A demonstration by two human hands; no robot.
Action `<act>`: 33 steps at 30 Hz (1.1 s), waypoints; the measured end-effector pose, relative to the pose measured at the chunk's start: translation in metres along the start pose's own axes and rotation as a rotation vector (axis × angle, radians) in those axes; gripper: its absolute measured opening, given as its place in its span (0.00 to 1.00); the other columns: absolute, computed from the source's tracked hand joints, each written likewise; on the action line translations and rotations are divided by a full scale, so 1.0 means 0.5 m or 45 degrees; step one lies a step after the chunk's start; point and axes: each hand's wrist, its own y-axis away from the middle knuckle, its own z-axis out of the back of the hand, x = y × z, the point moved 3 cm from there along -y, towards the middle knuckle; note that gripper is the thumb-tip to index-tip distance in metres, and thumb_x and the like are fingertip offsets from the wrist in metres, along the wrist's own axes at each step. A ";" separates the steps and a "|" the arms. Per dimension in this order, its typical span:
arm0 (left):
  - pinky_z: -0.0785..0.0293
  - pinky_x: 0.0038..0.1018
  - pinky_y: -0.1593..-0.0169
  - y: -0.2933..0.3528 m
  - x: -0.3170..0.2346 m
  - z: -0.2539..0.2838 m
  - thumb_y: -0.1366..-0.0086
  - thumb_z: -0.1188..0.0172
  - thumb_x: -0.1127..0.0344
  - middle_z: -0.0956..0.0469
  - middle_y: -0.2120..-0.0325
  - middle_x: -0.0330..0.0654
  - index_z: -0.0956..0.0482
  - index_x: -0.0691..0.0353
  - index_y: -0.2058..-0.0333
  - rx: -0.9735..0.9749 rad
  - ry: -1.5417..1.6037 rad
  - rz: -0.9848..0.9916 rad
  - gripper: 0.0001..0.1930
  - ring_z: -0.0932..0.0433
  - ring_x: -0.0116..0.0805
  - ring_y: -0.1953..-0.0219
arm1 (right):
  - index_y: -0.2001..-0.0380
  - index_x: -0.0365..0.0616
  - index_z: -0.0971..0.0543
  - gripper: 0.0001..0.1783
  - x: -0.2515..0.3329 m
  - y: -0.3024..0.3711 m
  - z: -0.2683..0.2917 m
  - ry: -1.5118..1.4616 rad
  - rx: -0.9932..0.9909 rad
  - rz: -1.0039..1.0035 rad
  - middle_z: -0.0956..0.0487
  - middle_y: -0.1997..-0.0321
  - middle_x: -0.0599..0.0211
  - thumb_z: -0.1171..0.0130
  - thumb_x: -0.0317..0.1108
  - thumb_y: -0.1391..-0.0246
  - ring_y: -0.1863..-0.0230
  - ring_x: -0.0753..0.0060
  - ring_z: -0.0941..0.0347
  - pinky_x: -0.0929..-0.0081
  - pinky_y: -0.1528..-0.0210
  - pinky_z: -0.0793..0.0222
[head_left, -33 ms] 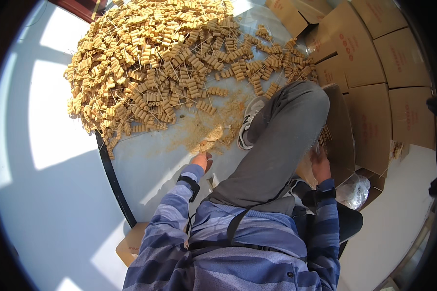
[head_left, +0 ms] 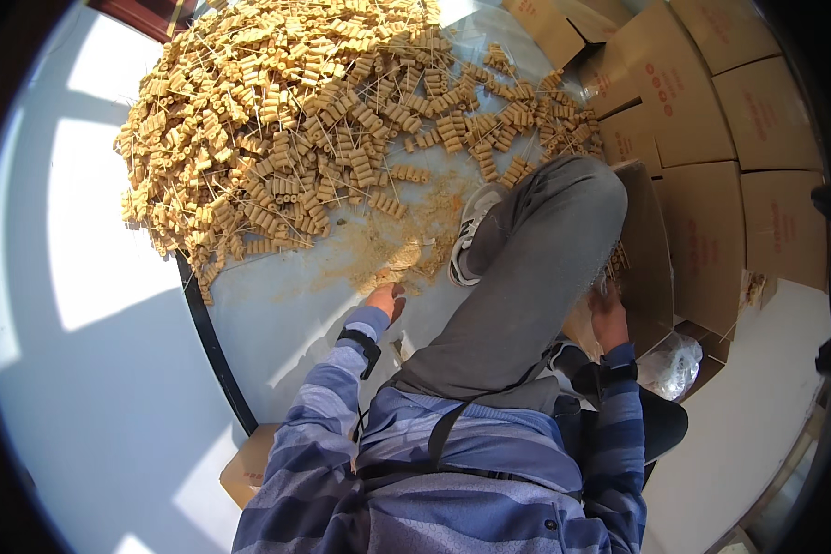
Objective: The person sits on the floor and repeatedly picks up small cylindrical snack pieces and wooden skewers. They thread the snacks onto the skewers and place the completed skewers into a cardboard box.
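My left hand [head_left: 385,301] is low over the floor, its fingers curled beside a patch of tan crumbs [head_left: 399,257]; its sunlit fingertips blend with the crumbs, so what they hold is unclear. Just beyond lies a big heap of tan, ridged spiral food pieces on thin sticks [head_left: 277,129]. On the other side of my bent knee, my right hand [head_left: 608,319] is closed at the inner side of an open carton [head_left: 651,249]. Clear plastic shows by its fingers, and some skewered pieces [head_left: 618,261] lie inside. My leg and the carton wall hide part of this hand.
Stacked brown cartons [head_left: 702,120] line the right side. A crumpled clear plastic bag [head_left: 674,365] sits beside the open carton. Another carton [head_left: 249,464] stands at my lower left, near a black strip [head_left: 214,346] along the floor sheet. My shoe [head_left: 474,231] borders the crumbs.
The view has shifted very slightly. Both hands keep almost the same places, the left by the crumbs and the right at the carton.
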 end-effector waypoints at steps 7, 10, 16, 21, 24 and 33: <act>0.24 0.42 0.49 -0.311 -0.227 0.070 0.38 0.39 0.64 0.20 0.57 0.56 0.20 0.60 0.51 -0.054 0.098 -0.174 0.17 0.21 0.55 0.53 | 0.45 0.38 0.28 0.21 0.074 0.006 0.015 0.180 0.009 -0.048 0.21 0.58 0.33 0.45 0.40 0.35 0.52 0.32 0.24 0.53 0.54 0.28; 0.26 0.44 0.45 -0.416 -0.341 0.121 0.37 0.42 0.67 0.25 0.48 0.52 0.20 0.55 0.50 -0.169 -0.050 -0.354 0.16 0.24 0.56 0.48 | 0.45 0.43 0.28 0.19 0.089 0.013 0.018 0.148 0.064 -0.188 0.20 0.57 0.36 0.44 0.38 0.36 0.54 0.33 0.23 0.53 0.56 0.27; 0.25 0.44 0.44 -0.591 -0.492 0.158 0.41 0.42 0.75 0.31 0.39 0.49 0.24 0.53 0.43 0.071 -0.746 -0.692 0.25 0.27 0.56 0.42 | 0.42 0.44 0.28 0.20 0.088 0.000 0.042 -0.006 0.053 -0.189 0.19 0.56 0.39 0.43 0.32 0.37 0.53 0.35 0.23 0.53 0.53 0.26; 0.25 0.45 0.44 -0.639 -0.493 0.141 0.43 0.40 0.75 0.36 0.35 0.47 0.28 0.50 0.39 0.263 -1.255 -0.794 0.30 0.28 0.54 0.40 | 0.39 0.46 0.30 0.25 0.081 -0.017 0.052 -0.053 0.090 -0.176 0.19 0.53 0.42 0.40 0.29 0.39 0.52 0.38 0.21 0.55 0.53 0.24; 0.25 0.44 0.46 -0.644 -0.478 0.129 0.41 0.42 0.75 0.32 0.39 0.47 0.30 0.48 0.38 0.227 -1.302 -0.895 0.31 0.25 0.51 0.44 | 0.39 0.46 0.30 0.26 0.083 -0.023 0.054 -0.037 0.147 -0.206 0.19 0.52 0.43 0.40 0.28 0.40 0.52 0.40 0.21 0.56 0.52 0.23; 0.26 0.44 0.48 -0.657 -0.521 0.116 0.40 0.41 0.72 0.28 0.48 0.50 0.32 0.48 0.36 0.255 -1.175 -0.858 0.31 0.24 0.55 0.50 | 0.39 0.43 0.29 0.24 0.090 -0.027 0.055 -0.032 0.134 -0.158 0.19 0.54 0.40 0.41 0.31 0.37 0.55 0.37 0.20 0.59 0.53 0.23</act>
